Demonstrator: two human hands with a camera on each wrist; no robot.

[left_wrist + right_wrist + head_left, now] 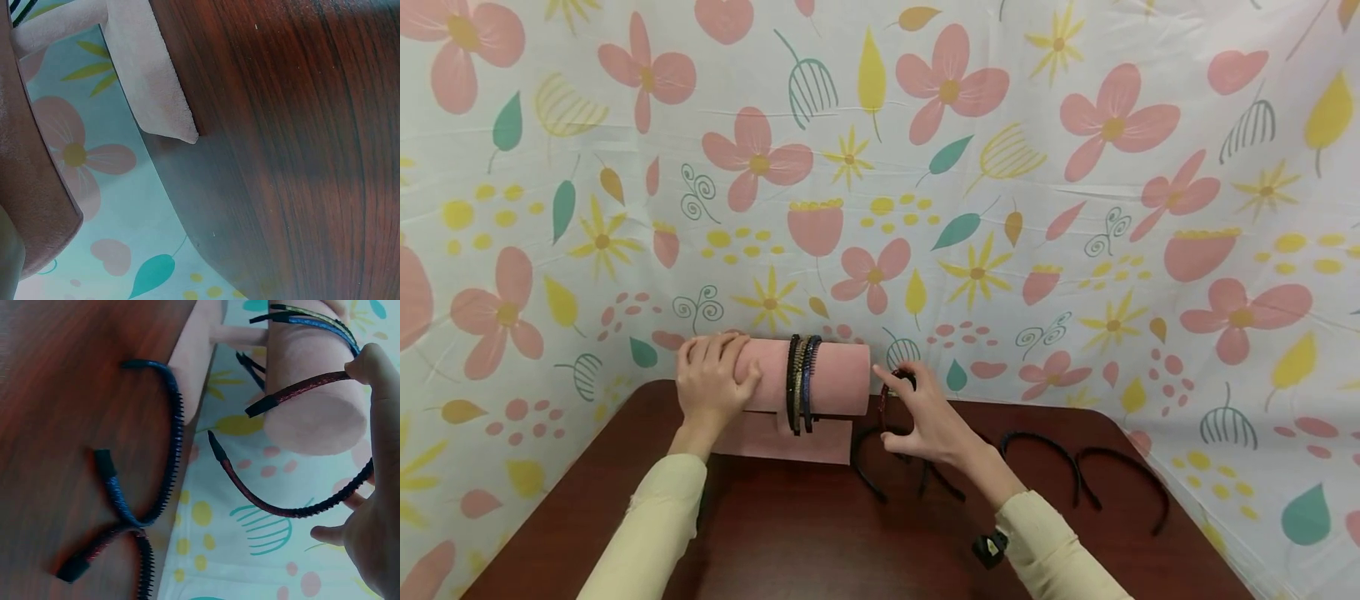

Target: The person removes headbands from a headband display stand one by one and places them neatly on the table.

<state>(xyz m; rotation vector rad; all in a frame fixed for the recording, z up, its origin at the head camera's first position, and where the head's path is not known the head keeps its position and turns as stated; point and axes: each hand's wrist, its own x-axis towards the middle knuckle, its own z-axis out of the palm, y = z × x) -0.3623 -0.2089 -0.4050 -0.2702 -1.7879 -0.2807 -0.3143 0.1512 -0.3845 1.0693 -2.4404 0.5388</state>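
A pink padded headband stand (842, 379) has a horizontal roll above a flat base. My left hand (711, 379) grips the roll's left end, fingers over the top and thumb along the front. Around the roll's middle hang several headbands, among them a black one (792, 383), a gold one (800, 392) and a blue one (809, 379). At the roll's right end, my right hand (932, 421) holds a dark red toothed headband (312, 384). Its open ends face the roll in the right wrist view, one of them overlapping the roll's end face.
More headbands lie on the brown table (790, 533) to the right, including a dark blue one (175, 419), a black one (1045, 437) and another black one (1131, 458). A floral cloth (880, 208) hangs close behind the table. Strapped at the right wrist is a small black device (990, 550).
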